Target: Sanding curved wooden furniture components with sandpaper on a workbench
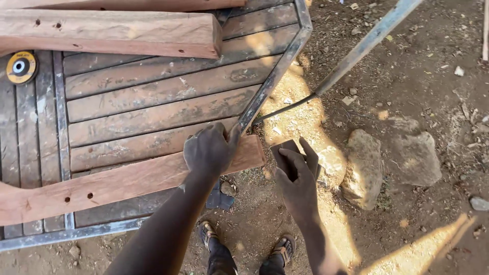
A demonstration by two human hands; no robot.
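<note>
Plank (127,183) under left hand (209,150), rocks (361,168) nearby, grinding disc (20,66) far left

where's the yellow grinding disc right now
The yellow grinding disc lies flat at the far left of the head view, on the slatted table, just below the thick wooden beam along the top edge.
</note>
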